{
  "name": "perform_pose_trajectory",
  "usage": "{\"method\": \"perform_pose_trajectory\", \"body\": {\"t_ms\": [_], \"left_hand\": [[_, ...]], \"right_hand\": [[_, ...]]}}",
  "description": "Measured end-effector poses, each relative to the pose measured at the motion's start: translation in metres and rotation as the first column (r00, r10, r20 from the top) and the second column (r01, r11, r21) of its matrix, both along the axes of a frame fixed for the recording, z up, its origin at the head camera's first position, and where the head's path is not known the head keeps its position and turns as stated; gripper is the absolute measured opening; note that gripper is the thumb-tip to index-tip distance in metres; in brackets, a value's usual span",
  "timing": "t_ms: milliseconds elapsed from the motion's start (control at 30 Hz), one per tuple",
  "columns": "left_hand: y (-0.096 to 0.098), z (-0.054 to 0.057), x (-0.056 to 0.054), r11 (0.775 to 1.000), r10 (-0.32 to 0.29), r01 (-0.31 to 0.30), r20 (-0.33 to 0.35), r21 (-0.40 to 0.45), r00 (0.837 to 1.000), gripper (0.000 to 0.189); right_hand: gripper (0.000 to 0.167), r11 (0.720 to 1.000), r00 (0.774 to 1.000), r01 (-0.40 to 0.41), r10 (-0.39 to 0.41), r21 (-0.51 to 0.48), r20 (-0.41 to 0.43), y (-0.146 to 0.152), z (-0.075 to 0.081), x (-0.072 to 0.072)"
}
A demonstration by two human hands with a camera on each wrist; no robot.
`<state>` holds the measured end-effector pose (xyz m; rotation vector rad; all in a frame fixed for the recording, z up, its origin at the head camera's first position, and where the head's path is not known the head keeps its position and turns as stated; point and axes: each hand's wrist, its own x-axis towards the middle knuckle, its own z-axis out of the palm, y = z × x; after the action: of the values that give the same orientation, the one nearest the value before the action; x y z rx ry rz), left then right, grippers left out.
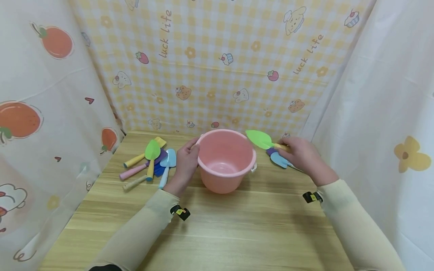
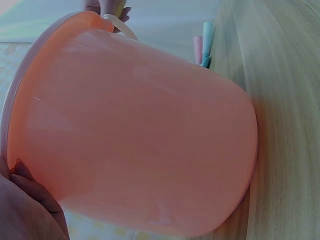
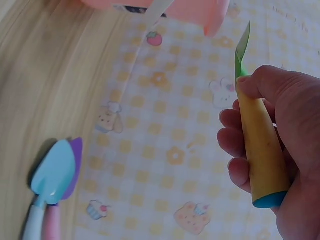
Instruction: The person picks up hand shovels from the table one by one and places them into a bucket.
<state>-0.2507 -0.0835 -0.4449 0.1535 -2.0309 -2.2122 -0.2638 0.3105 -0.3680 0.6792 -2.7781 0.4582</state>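
Observation:
A pink bucket [image 1: 220,180] stands upright on the wooden table in the middle of the head view. My left hand [image 1: 187,162] grips its rim on the left side, as the left wrist view also shows. To the right of the rim, my right hand [image 1: 301,152] holds a small garden trowel [image 1: 259,139] by its yellow wooden handle [image 3: 262,145]. The trowel's green blade points left, close to the bucket's right rim. Beneath the right hand, a light blue trowel [image 1: 280,160] lies on the table, overlapping a purple one [image 3: 75,167].
Left of the bucket lies a pile of several small tools, among them a green trowel [image 1: 152,149], a light blue trowel [image 1: 168,158] and a pink handle [image 1: 132,172]. A checked curtain [image 1: 203,75] hangs behind the table [image 1: 230,233], with white curtains at both sides.

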Motion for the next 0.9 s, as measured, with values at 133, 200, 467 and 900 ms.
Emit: {"method": "perform_pose_trajectory", "body": {"t_ms": [133,200,467,900], "left_hand": [[-0.001,0.000,0.000,1.000,-0.006,0.006,0.008,-0.006,1.000,0.041],[-0.001,0.000,0.000,1.000,-0.010,0.010,0.007,-0.005,1.000,0.041],[-0.001,-0.001,-0.002,1.000,0.005,-0.005,0.004,0.000,1.000,0.038],[-0.001,-0.002,-0.001,1.000,0.006,-0.006,0.009,-0.025,1.000,0.042]], "right_hand": [[0.018,0.999,1.000,-0.019,0.018,0.027,0.020,-0.010,0.010,0.001],[0.020,0.999,0.999,-0.035,0.034,0.037,0.032,-0.016,0.014,0.002],[0.011,0.987,0.989,-0.148,0.148,0.055,0.003,-0.040,0.026,0.000],[0.020,0.959,0.972,-0.233,0.228,0.163,0.051,-0.079,0.029,-0.008]]}}
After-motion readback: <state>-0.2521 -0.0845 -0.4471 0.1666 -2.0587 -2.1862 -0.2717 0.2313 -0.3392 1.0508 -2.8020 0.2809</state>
